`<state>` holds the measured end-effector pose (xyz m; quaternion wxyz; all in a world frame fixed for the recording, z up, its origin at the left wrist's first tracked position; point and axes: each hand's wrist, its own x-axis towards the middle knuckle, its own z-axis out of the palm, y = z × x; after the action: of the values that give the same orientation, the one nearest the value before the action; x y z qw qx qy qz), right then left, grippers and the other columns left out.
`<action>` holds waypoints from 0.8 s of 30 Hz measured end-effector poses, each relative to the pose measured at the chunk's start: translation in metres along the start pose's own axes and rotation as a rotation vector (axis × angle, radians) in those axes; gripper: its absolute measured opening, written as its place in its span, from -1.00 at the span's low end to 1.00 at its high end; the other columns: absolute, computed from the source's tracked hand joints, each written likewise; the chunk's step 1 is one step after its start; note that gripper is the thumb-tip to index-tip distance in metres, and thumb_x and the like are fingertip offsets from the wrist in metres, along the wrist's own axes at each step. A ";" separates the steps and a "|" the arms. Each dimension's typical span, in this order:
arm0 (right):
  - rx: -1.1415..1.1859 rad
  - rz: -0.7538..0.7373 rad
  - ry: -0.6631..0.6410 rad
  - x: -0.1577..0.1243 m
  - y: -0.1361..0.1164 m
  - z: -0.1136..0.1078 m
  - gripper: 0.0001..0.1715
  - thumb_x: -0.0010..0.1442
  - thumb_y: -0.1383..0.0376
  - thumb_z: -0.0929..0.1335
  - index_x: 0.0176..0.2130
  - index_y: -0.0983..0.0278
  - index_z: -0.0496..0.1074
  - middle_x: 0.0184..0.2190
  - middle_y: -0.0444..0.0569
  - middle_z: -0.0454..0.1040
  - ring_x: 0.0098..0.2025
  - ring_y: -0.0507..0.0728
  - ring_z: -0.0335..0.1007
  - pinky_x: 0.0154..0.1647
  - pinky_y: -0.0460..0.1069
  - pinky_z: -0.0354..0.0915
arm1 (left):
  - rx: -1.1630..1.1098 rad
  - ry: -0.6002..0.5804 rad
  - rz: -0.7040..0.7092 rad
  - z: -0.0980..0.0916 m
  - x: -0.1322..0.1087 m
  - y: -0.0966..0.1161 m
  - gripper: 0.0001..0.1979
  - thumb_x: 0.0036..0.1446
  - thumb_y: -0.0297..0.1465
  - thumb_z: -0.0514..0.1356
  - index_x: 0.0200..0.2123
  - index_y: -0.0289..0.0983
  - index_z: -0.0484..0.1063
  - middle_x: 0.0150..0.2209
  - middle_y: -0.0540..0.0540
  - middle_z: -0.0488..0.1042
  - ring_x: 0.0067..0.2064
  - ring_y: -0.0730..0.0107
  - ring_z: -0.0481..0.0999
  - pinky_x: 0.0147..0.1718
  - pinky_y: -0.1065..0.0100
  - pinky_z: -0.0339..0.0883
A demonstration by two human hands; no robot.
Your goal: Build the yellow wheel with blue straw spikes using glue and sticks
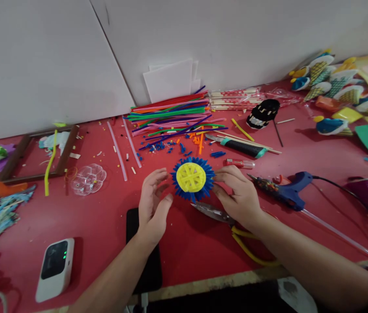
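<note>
A round craft piece (192, 178) lies on the red table (187, 248): a yellow disc ringed with short blue straw spikes. My left hand (153, 204) is at its left side, fingers slightly curled and apart, fingertips close to the blue spikes. My right hand (239, 192) touches its right edge with spread fingers. Scissors (216, 214) with yellow handles lie under my right hand. Neither hand grips anything.
A pile of coloured straws (174, 115) lies behind. A blue glue gun (285, 191), craft knife (241, 148), lighter (240, 163), black phone (145, 256), white device (55, 268), wooden frame (37, 152), clear plastic flower (88, 179) and paper fish (337, 91) surround the work spot.
</note>
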<state>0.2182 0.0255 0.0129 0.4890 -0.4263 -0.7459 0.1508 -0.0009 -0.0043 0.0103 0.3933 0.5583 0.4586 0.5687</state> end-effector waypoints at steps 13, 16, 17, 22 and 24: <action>0.037 -0.038 -0.052 0.003 -0.003 -0.002 -0.79 0.29 0.41 0.35 -0.24 0.14 0.57 -0.32 -0.04 0.57 -0.26 0.15 0.46 -0.21 0.09 0.40 | 0.161 -0.152 0.238 -0.002 0.000 0.006 -0.34 0.04 -0.26 0.44 0.23 -0.08 0.40 0.23 -0.25 0.34 0.27 0.01 0.37 0.27 -0.02 0.30; 0.042 -0.037 -0.053 0.002 -0.003 -0.002 -0.79 0.29 0.41 0.35 -0.24 0.14 0.57 -0.33 -0.04 0.57 -0.26 0.15 0.46 -0.22 0.09 0.40 | 0.170 -0.155 0.264 -0.002 0.000 0.006 -0.35 0.07 -0.31 0.43 0.24 -0.07 0.39 0.22 -0.23 0.35 0.26 0.05 0.39 0.28 0.00 0.29; 0.041 -0.040 -0.054 0.002 -0.003 -0.002 -0.79 0.29 0.41 0.35 -0.24 0.14 0.57 -0.33 -0.04 0.57 -0.26 0.15 0.46 -0.22 0.08 0.40 | 0.174 -0.156 0.271 -0.002 0.000 0.006 -0.35 0.07 -0.31 0.43 0.24 -0.06 0.39 0.22 -0.22 0.35 0.26 0.06 0.39 0.29 0.00 0.29; 0.036 -0.072 -0.053 0.001 -0.003 -0.001 -0.78 0.28 0.45 0.35 -0.22 0.16 0.55 -0.31 -0.05 0.57 -0.25 0.13 0.46 -0.20 0.08 0.40 | 0.197 -0.153 0.291 -0.003 0.000 0.006 -0.39 0.07 -0.31 0.43 0.21 -0.06 0.42 0.19 -0.19 0.39 0.23 0.08 0.41 0.27 0.01 0.31; 0.034 -0.077 -0.055 0.001 -0.003 0.000 -0.78 0.28 0.45 0.36 -0.22 0.16 0.55 -0.31 -0.05 0.57 -0.24 0.13 0.46 -0.20 0.08 0.40 | 0.211 -0.152 0.292 -0.004 0.000 0.006 -0.39 0.09 -0.31 0.42 0.21 -0.05 0.41 0.19 -0.18 0.39 0.22 0.10 0.41 0.27 0.03 0.31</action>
<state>0.2169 0.0246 0.0153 0.4810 -0.3847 -0.7722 0.1561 -0.0043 -0.0062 0.0166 0.2794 0.6983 0.3987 0.5247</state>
